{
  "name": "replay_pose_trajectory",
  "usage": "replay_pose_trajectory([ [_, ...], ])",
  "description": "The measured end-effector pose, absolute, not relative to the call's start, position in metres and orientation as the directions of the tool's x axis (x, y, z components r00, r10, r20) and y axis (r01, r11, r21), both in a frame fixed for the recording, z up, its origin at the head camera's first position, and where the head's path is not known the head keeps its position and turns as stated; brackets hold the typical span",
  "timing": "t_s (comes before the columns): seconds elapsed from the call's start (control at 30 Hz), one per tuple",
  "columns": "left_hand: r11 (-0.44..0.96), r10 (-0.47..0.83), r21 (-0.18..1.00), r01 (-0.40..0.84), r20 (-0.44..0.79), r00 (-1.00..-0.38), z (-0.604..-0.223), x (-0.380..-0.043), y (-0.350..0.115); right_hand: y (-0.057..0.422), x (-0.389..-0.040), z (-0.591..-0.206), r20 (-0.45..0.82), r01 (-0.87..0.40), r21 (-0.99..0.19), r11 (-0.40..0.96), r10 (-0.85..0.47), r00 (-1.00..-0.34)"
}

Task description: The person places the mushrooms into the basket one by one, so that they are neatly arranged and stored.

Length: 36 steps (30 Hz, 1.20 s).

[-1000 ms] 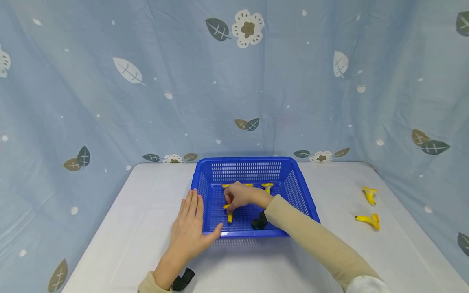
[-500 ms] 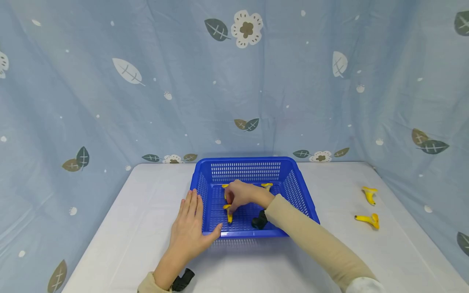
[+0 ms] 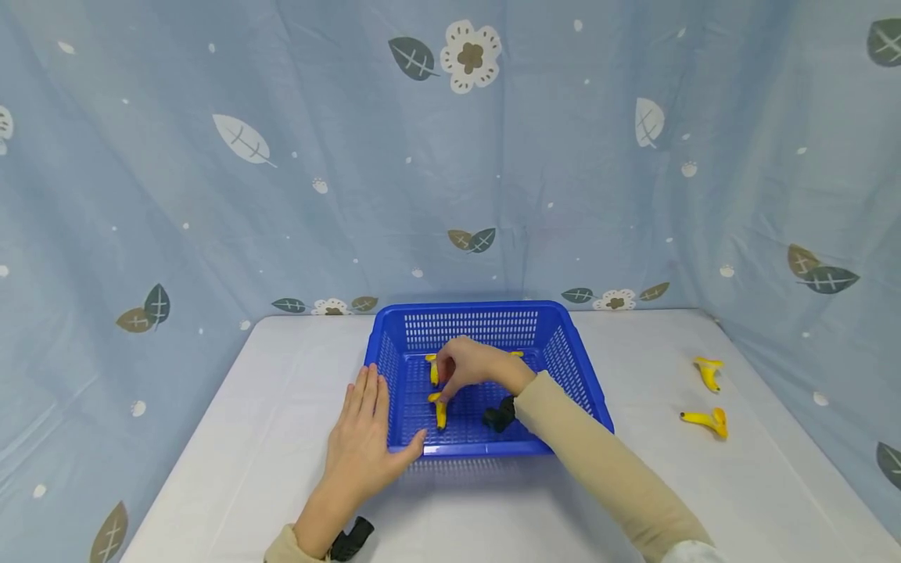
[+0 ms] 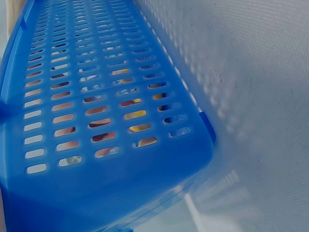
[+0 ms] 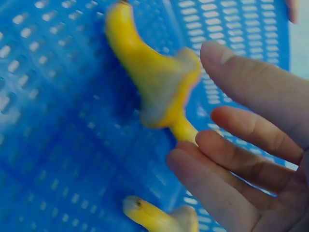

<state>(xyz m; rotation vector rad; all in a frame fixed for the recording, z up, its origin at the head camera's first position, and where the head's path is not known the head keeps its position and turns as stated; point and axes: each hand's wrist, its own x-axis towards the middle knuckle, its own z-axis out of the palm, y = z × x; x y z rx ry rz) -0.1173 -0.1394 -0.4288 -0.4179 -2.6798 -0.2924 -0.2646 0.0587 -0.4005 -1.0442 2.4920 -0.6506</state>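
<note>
A yellow toy mushroom [image 3: 441, 414] with a flared cap lies on the floor of the blue basket [image 3: 486, 450]. Above it hovers my right hand [image 3: 470, 367], thumb and fingers spread apart with nothing gripped. In the right wrist view, the thumb tip is close to the cap of that mushroom [image 5: 145, 72]; a second mushroom [image 5: 161, 220] lies below. Flat and straight-fingered, my left hand [image 3: 362, 434] rests along the basket's left side. Through the slots of the basket wall [image 4: 106, 169], yellow patches show in the left wrist view.
Another mushroom [image 3: 433, 370] lies farther back in the basket, and one more is mostly hidden behind my right wrist. Two mushrooms lie on the white table at right, one farther [image 3: 708, 374] and one nearer [image 3: 706, 423]. A patterned blue curtain [image 3: 338, 156] hangs behind.
My right hand has lifted slightly and shifted right, its thumb easing off the front mushroom. The mushroom behind shows more now. My left hand stays in place.
</note>
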Motion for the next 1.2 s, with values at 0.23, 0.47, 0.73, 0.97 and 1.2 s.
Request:
replay_pose_trajectory([
  [0.23, 0.936, 0.240, 0.139, 0.324, 0.420, -0.875, -0.429, -0.118, -0.139, 0.070, -0.268, -0.392, -0.072, -0.541, -0.617, 0.571, -0.726, -0.684],
  [0.47, 0.934, 0.243, 0.141, 0.328, 0.421, -0.874, -0.430, -0.118, -0.139, 0.078, -0.268, -0.382, -0.027, -0.524, -0.623, 0.581, -0.685, -0.728],
  [0.73, 0.936, 0.243, 0.137, 0.326, 0.421, -0.874, -0.429, -0.118, -0.139, 0.088, -0.264, -0.366, 0.070, -0.531, -0.622, 0.575, -0.635, -0.769],
  [0.97, 0.935, 0.242, 0.142, 0.324, 0.412, -0.879, -0.428, -0.118, -0.139, 0.101, -0.258, -0.358, 0.212, -0.572, -0.620, 0.537, -0.587, -0.781],
  [1.2, 0.934, 0.241, 0.148, 0.324, 0.408, -0.880, -0.429, -0.118, -0.140, 0.117, -0.254, -0.353, 0.287, -0.584, -0.632, 0.509, -0.546, -0.787],
])
